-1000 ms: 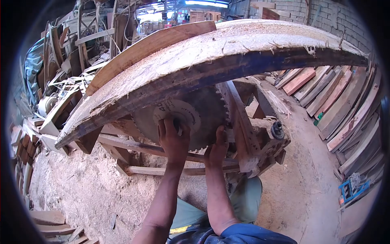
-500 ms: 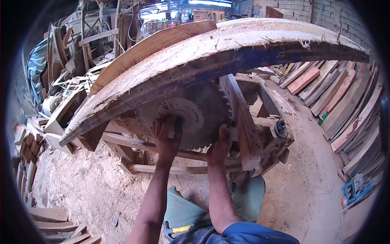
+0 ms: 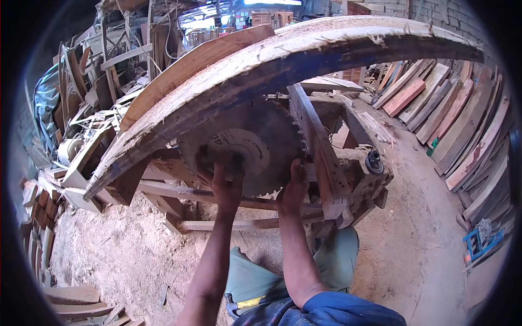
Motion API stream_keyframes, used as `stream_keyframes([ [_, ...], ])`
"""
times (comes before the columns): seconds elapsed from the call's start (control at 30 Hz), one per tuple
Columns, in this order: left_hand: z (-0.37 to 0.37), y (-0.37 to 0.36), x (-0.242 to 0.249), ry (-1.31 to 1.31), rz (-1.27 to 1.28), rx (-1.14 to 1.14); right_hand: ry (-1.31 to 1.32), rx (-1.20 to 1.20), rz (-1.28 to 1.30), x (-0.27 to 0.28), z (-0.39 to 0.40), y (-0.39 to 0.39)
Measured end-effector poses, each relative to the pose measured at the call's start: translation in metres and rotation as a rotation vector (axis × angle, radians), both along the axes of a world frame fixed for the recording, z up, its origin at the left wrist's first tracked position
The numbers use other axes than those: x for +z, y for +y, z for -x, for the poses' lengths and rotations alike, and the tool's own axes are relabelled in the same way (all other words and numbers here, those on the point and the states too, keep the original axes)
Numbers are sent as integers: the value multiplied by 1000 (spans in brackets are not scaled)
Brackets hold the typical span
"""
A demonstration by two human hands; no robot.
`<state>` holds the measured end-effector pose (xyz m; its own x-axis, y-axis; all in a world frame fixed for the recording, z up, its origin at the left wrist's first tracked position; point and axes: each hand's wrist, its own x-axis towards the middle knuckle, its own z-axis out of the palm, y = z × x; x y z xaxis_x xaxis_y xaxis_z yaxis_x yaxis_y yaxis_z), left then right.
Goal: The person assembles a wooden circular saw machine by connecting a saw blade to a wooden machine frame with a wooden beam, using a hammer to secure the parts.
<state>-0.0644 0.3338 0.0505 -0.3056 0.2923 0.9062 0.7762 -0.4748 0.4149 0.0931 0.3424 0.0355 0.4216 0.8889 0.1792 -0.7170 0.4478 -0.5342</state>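
Circular saw blade (image 3: 255, 146): frame centre, under the sawdust-covered tabletop (image 3: 283, 54). Left hand (image 3: 225, 182) clenched at the hub flange (image 3: 239, 149); right hand (image 3: 293, 187) gripped the toothed rim. Advised: palm clear of teeth, blade braced firmly.

This is a rough sawmill workshop: a large toothed grey circular saw blade (image 3: 244, 152) mounted under a sawdust-covered wooden bench (image 3: 304, 49), reddish planks stacked (image 3: 457, 125) at three o'clock, sawdust-strewn dirt floor (image 3: 119, 255) at seven o'clock.
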Motion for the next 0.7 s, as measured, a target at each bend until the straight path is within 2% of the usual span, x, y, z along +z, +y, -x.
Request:
stream_keyframes([
  [0.1,-3,5,-10,-86,75,-65,-2,0,1,0,0,1],
  [0.2,-16,9,-7,-378,72,-196,36,15,26,7,1,-4],
  [0.3,-24,10,3,-566,121,-204,30,24,0,2,0,-1],
  [0.4,-27,10,4,-507,155,-59,22,8,-1,0,0,1],
  [0.5,-27,3,14,-553,105,-192,36,40,-40,-1,-1,1],
  [0.7,-27,8,-1,-272,57,-111,12,14,-24,2,1,-2],
])
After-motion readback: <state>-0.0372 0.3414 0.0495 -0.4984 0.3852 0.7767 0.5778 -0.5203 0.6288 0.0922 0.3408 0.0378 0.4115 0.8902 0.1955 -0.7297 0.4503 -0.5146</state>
